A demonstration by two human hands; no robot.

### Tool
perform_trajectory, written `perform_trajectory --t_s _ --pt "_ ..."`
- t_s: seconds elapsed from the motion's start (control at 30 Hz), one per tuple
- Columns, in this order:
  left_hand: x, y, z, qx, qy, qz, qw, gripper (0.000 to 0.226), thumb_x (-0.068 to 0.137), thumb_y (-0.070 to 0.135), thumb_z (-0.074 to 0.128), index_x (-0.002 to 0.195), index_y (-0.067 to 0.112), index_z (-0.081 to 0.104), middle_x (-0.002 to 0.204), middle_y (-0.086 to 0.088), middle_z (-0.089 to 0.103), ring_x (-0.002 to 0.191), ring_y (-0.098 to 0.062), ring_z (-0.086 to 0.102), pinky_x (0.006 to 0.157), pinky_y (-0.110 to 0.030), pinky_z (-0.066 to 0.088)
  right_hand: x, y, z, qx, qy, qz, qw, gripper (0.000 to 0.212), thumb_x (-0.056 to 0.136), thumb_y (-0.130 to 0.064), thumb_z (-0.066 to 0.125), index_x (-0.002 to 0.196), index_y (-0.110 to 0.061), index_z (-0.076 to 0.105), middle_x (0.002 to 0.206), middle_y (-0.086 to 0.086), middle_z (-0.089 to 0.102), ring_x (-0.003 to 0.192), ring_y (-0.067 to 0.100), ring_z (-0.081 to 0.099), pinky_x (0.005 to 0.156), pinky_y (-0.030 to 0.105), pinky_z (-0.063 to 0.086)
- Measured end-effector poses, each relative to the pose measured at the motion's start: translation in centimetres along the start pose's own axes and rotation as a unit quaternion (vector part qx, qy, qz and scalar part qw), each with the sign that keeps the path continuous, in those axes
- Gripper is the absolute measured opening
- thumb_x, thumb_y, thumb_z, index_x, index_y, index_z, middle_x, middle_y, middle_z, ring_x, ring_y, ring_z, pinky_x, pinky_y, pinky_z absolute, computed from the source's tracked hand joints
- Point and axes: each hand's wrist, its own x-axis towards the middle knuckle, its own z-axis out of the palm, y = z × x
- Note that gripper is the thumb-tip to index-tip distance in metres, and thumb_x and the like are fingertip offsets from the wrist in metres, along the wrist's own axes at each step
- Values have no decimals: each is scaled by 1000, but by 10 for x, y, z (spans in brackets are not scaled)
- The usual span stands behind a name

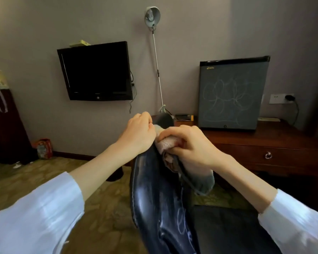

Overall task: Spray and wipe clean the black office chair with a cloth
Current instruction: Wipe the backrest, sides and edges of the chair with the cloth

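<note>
Black chair back (151, 198) looks slick and stiff; left hand (137, 133) curls over its top edge, right hand (189, 143) clutches soft bunched cloth (165, 143)

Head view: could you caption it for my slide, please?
Right hand presses a cloth to the chair; left hand grips its top edge.

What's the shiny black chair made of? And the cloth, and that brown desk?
Chair: looks like leather or fake leather; it is glossy, with a stitched edge and light glints.
Cloth: soft fabric, maybe terry; pale, fuzzy and bunched up.
Desk: dark polished wood or veneer, reddish-brown, with a metal ring pull.
</note>
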Motion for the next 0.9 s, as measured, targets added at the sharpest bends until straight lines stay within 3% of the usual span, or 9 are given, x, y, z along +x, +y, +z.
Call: perform_trajectory --t_s 0.27,0.4,0.57,0.63,0.73,0.9 --pt "-10 8 -4 -8 19 -18 1000 22 101 14 36 111 4 53 108 -9 53 92 -16 44 74 -27 32 -94 -75 -6 72 -15 -22 997 35 78 -12 72 107 -32 66 108 -19 64 94 9 55 80 31 46" --pt "-7 8 -3 -1 15 -17 1000 25 102 15 35 112 4 54 112 -12 55 93 -17 46 75 -28 33 -98 -73 4 53 37 -21 998 38 75 -12 69 106 -34 64 102 -21 64 88 6 53 75 26 44" --pt "-4 7 -2 -4 -5 -16 1000 22 102 18 35 108 7 53 111 -9 52 93 -17 46 75 -27 33 -52 -20 25 1 102 71 992 38 78 -16 68 109 -37 63 97 -22 59 87 -3 46 74 16 36" --pt "-4 7 -1 -4 -12 -8 1000 19 102 19 34 104 11 51 109 -6 51 92 -16 46 72 -24 33 -24 12 35 -21 116 100 988 35 80 -15 66 109 -35 63 98 -16 63 86 2 47 72 21 36" --pt "-2 5 1 2 -18 2 1000 14 103 20 32 101 17 46 107 -2 47 90 -12 46 61 -15 31 19 69 46 -42 127 136 982 32 82 -18 64 109 -34 63 101 -6 69 92 15 59 77 32 48" --pt "2 1 5 16 -15 15 1000 18 103 24 33 113 20 47 111 4 46 99 -11 48 81 -24 43 79 158 57 -70 129 208 967 30 80 -17 62 106 -31 66 100 0 72 96 24 65 81 34 50"
